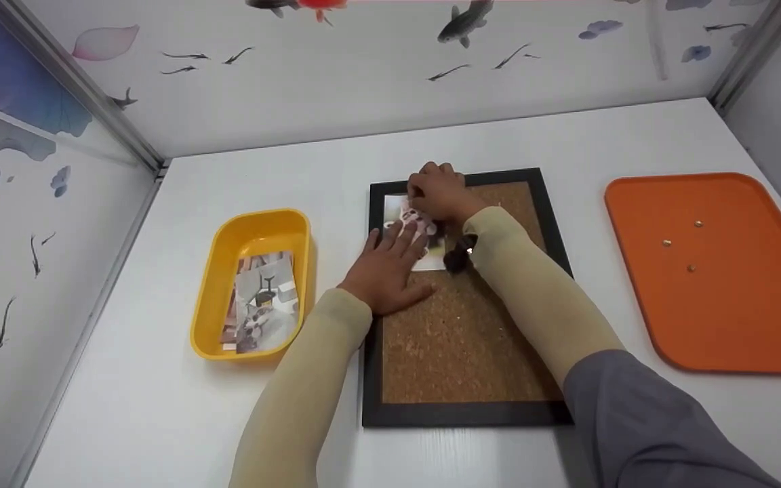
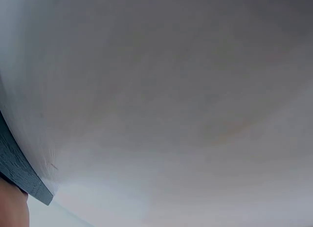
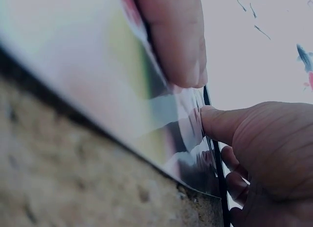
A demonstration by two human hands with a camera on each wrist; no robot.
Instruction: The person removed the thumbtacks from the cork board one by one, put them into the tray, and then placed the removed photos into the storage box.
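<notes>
A cork board (image 1: 462,339) in a black frame lies on the white table, with a photo (image 1: 436,259) of a pink-and-white figure at its upper left. My left hand (image 1: 390,271) rests on it with fingers spread over the photo and the thumb on the cork. At the photo's top edge, my right hand (image 1: 439,192) has its fingers curled at the frame's upper side. In the right wrist view its thumb (image 3: 222,123) presses at the photo's edge; anything under the thumb is hidden, and I cannot tell whether it pinches something.
A yellow basket (image 1: 202,318) holding several photos (image 1: 267,298) stands left of the board. To the right lies an orange tray (image 1: 743,312) with three small brass-coloured pieces (image 1: 666,242) on it. Printed walls border the table at the back and sides.
</notes>
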